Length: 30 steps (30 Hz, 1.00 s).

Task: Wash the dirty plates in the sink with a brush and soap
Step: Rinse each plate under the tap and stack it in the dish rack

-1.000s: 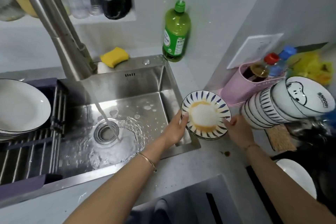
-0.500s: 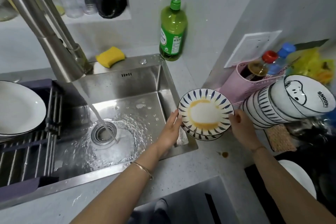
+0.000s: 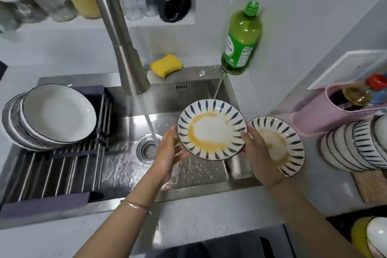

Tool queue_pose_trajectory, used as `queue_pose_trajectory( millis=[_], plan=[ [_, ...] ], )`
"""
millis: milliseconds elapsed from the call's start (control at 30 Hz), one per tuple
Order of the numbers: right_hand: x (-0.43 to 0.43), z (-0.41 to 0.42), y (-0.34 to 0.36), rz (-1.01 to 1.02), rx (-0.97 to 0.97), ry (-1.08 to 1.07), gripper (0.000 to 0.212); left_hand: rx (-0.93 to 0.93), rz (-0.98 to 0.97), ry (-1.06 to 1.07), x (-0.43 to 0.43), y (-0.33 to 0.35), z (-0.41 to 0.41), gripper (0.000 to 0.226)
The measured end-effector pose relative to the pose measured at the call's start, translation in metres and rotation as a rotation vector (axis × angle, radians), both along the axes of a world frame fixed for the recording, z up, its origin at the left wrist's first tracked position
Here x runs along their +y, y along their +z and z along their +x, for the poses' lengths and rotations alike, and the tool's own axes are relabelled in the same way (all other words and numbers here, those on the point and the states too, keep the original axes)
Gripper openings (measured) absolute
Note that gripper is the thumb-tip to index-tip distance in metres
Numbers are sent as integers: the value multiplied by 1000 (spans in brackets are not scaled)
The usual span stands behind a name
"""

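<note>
I hold a dirty plate (image 3: 211, 130), blue-striped on the rim with an orange sauce ring, tilted above the right half of the steel sink (image 3: 188, 92). My left hand (image 3: 169, 153) pinches its left rim and my right hand (image 3: 255, 151) grips its right rim. A second dirty plate (image 3: 280, 144) of the same pattern lies on the counter at the sink's right edge, partly behind my right hand. Water runs from the tap (image 3: 125, 65) onto the drain (image 3: 147, 148), just left of my left hand. A green soap bottle (image 3: 240, 35) and a yellow sponge (image 3: 166, 65) stand behind the sink.
White plates (image 3: 56, 113) are stacked on a roll-up rack (image 3: 52, 169) over the sink's left half. Striped bowls (image 3: 356, 146) lie stacked on their side at the right, beside a pink basket (image 3: 326, 115) of bottles. Jars and cups fill the wall niche.
Both hands lifted the top plate off the one beneath and carried it left over the sink. The lower plate stayed on the counter by the sink edge.
</note>
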State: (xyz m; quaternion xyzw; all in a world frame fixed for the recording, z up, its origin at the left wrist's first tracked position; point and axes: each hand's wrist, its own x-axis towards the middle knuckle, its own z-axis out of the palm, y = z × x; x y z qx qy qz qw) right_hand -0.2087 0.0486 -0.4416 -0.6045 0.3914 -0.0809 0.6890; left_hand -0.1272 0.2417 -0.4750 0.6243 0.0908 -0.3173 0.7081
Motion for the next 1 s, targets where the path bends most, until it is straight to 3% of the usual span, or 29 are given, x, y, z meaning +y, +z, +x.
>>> queue_pose_trajectory(
  millis=[267,467,633,833,1000],
  plan=[
    [100,60,-35,118,32,260,28,-23,131,128,101,-8,36,34],
    [137,87,-38,261,60,290,27,-82,157,152,136,-6,50,38],
    [140,95,-41,88,50,291,18,-69,142,141,142,-18,62,40],
    [119,99,-30,-60,22,292,21,97,33,168,113,-26,66,41],
    [108,92,-38,-52,86,227,24,183,66,118,94,-36,61,30]
  ],
)
